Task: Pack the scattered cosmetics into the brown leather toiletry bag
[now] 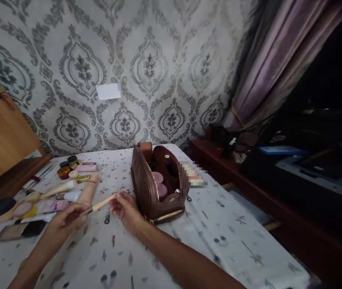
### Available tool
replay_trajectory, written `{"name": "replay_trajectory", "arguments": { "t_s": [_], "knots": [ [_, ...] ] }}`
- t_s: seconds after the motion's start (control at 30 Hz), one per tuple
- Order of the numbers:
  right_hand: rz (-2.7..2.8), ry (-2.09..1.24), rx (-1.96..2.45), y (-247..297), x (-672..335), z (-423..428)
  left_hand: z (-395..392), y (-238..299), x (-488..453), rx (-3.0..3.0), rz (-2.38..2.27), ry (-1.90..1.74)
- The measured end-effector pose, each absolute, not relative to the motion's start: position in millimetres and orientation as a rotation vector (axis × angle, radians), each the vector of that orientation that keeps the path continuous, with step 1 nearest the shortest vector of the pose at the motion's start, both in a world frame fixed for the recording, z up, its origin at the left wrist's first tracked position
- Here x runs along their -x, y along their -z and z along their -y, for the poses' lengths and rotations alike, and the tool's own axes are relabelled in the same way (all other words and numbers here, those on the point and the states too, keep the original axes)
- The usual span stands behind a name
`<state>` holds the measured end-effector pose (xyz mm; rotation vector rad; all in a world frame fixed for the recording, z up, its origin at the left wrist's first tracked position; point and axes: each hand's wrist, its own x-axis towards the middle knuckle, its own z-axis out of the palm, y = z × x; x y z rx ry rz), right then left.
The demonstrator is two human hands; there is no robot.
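Between both hands is a slim makeup brush point(104, 202) with a pale tan handle and a narrow dark metallic part at its left; its tip is hidden by fingers. My left hand point(70, 218) pinches the metallic end. The fingertips of my right hand point(125, 208) close on the other end of the handle. Just right of my right hand stands a brown leather cosmetic bag point(143, 188), unzipped at the top. Inside it are pink round puffs point(160, 186) and a dark bottle with a silver cap point(167, 160).
Left of the bag lie several cosmetics, among them a beige tube point(89, 188), an amber jar point(63, 173) and a foundation bottle point(12, 232). A blurred-out flat item point(195, 176) sits behind the bag. A wooden panel point(5, 132) borders the left; a dark red ledge point(201, 150) runs along the right.
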<state>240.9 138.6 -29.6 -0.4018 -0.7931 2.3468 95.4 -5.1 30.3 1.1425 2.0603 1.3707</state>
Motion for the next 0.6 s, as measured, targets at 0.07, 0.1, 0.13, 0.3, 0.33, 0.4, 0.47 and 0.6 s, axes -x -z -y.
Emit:
{"name": "replay_trajectory", "arguments": {
  "t_s": [0.07,0.1,0.13,0.3,0.33,0.4,0.47,0.6],
  "knots": [
    [0.781,-2.347,0.391,30,-241,-139,3,-37,-97,-1.048,-2.060,-1.432],
    [0.776,-2.348,0.387,30,-241,-139,3,-40,-98,-1.010,-2.052,-1.470],
    [0.773,-2.348,0.385,30,-241,-139,2,-41,-98,-0.984,-2.039,-1.511],
    [0.774,-2.352,0.363,29,-242,-140,-6,-38,-94,-0.887,-1.983,-1.693],
    [0.776,-2.354,0.357,29,-243,-140,-8,-36,-94,-0.857,-1.961,-1.727],
    [0.774,-2.357,0.346,28,-244,-140,-12,-33,-94,-0.807,-1.900,-1.800],
    [0.773,-2.358,0.340,28,-245,-141,-15,-30,-95,-0.758,-1.831,-1.869],
    [0.805,-2.351,0.335,27,-246,-141,-21,-22,-96,-0.638,-1.646,-1.984]
  ]
}}
